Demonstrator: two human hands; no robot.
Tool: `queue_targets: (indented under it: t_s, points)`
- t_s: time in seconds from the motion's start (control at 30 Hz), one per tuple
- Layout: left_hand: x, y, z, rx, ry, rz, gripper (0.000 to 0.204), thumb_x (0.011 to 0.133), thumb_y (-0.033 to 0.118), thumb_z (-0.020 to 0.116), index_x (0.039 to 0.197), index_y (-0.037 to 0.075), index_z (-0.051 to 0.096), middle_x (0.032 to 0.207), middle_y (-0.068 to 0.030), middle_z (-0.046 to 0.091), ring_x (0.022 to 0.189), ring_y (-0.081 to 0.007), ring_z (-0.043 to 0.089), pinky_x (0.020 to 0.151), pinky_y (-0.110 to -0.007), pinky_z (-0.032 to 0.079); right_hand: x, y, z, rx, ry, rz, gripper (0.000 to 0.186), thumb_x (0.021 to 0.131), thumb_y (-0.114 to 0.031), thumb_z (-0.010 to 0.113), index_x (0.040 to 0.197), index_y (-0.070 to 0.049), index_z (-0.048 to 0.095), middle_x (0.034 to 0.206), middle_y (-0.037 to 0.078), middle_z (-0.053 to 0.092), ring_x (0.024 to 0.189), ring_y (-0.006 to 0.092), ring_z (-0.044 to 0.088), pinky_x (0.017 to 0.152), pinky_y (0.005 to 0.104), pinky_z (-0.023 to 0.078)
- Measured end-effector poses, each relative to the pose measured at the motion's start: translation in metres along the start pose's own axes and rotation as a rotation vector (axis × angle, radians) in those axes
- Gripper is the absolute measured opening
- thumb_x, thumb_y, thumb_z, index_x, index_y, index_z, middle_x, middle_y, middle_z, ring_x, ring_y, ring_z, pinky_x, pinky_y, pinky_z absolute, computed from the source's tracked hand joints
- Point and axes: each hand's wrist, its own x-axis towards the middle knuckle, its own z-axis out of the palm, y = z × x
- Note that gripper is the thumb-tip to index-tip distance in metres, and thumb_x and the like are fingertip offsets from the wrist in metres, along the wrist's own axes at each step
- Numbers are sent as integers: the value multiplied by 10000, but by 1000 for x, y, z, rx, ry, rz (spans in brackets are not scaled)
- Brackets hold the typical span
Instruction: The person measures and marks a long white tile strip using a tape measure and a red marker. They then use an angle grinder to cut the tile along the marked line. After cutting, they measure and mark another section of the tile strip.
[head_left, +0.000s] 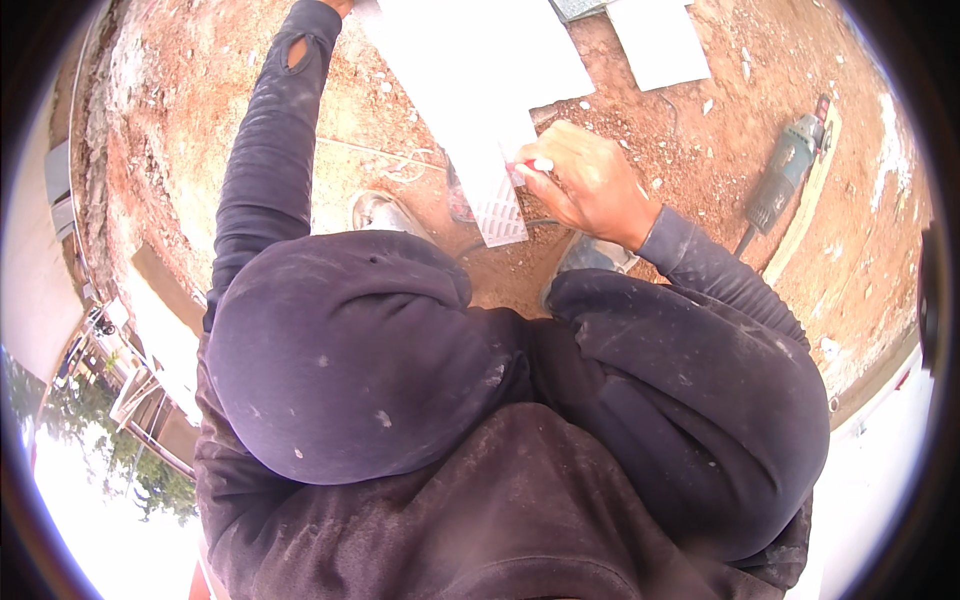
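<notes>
A large white sheet or panel, washed out by glare, lies on the ground before me, with a notch cut into its right side. Its narrow near end carries a grid-patterned strip between my shoes. My right hand is closed beside that narrow part, pinching a small red-and-white pen-like thing against the panel's right edge. My left arm stretches far forward, and only a sliver of my left hand shows at the top rim, by the panel's far left edge. Its fingers are out of the picture.
An angle grinder lies on the reddish dirt at the right, beside a pale wooden strip. Another white piece rests at the far right of the panel. A thin cord runs near my shoes. Small stones and chips are scattered about.
</notes>
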Motion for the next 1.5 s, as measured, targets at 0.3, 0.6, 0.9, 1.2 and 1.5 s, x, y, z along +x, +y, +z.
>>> queue_targets:
  t_s: [0.3,0.6,0.9,1.2,1.5]
  points:
    - [5,-6,2,-7,-31,119,536,805,89,793,1289,-5,584,1205,-109,670,1102,-222,624,970,-376,493,-1,-4,-14,184,120,107,64,853,-50,672,914,-32,671,850,78,673,733,221,650,626,323,509]
    - [-16,-39,-71,-123,77,-24,405,977,135,626,1323,-28,491,1258,-129,628,1127,-231,634,1014,-378,497,-24,4,-19,103,434,257,173,905,41,616,1060,-10,672,956,153,693,865,267,673,760,336,525]
    - [-66,-33,-161,-169,299,-6,433,950,140,676,1318,5,492,1161,-114,658,993,-204,673,844,-393,563,-16,-3,-12,72,382,281,216,924,-5,627,1136,17,666,971,152,714,870,262,692,775,337,534]
    - [-78,-81,-218,-326,584,-136,366,919,30,668,1257,4,531,1110,-112,686,930,-238,695,756,-400,585,9,-1,-21,113,475,426,152,970,-106,620,1025,31,656,922,85,668,810,173,627,743,293,495]
    - [-83,-134,-237,119,607,-357,309,894,191,743,1122,23,620,827,-29,677,634,-102,635,560,-264,518,-15,7,-23,114,234,811,255,998,-231,590,919,2,654,705,3,569,655,78,507,595,260,404]
